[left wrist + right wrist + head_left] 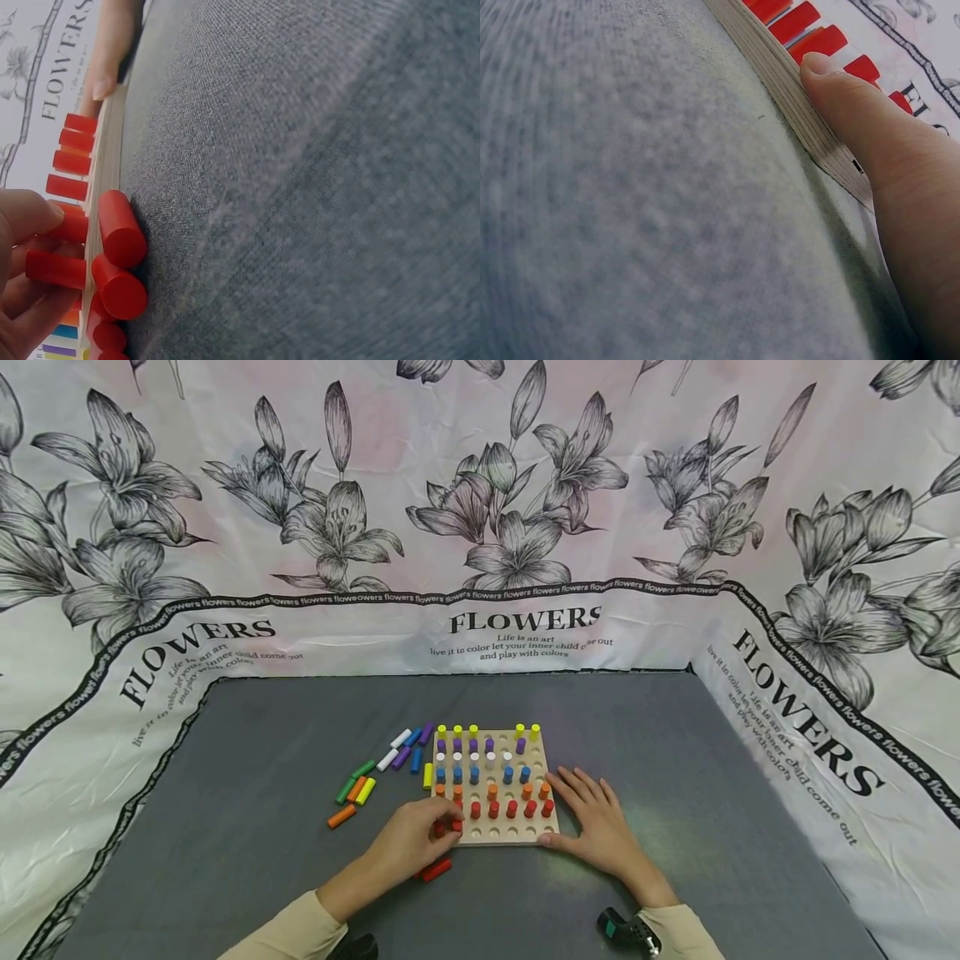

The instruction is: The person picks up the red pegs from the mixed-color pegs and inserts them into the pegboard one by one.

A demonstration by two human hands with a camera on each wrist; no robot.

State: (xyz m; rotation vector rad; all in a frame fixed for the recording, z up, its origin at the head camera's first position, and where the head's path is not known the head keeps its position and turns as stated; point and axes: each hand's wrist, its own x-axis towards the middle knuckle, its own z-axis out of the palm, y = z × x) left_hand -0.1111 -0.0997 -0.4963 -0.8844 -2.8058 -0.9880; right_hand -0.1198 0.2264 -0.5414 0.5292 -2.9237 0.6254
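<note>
A wooden pegboard (491,839) lies on the grey cloth, with rows of upright yellow, purple, white, blue, orange and red pegs. At its near left corner my left hand (411,842) pinches a red peg (457,827); in the left wrist view a finger and thumb are at this peg (73,226), beside another upright red peg (56,268). Loose red pegs (124,232) lie against the board's near edge. My right hand (600,831) rests along the right edge, fingers extended, and its thumb (847,94) touches the near right corner.
Left of the board are scattered loose pegs, among them an orange peg (342,816), a green peg (363,768), a white peg (387,760) and a yellow peg (365,791). A flower-printed cloth (517,647) stands around the grey table (262,860) at the back and sides.
</note>
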